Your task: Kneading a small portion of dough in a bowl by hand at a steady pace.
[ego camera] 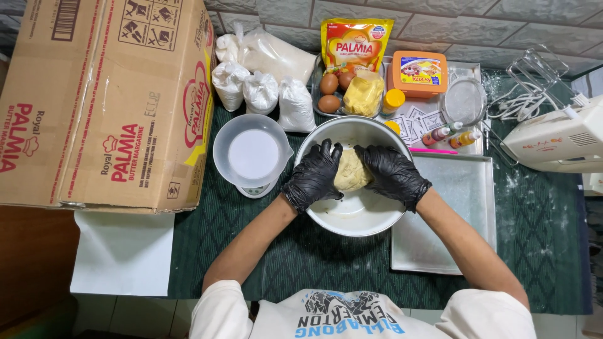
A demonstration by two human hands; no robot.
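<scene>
A: What do the two black-gloved hands hold?

B: The left hand (313,174) and right hand (393,174) cup a pale yellow dough ball (350,171) between them, fingers curled around its sides.

A: Where does the dough sit?

B: Inside the metal mixing bowl (358,216) on the green-covered table (301,251).

A: What lies around the bowl?

B: A white measuring jug (252,150) on a scale to the left, a baking tray (449,220) touching its right side, and eggs (329,83) beyond it.
</scene>
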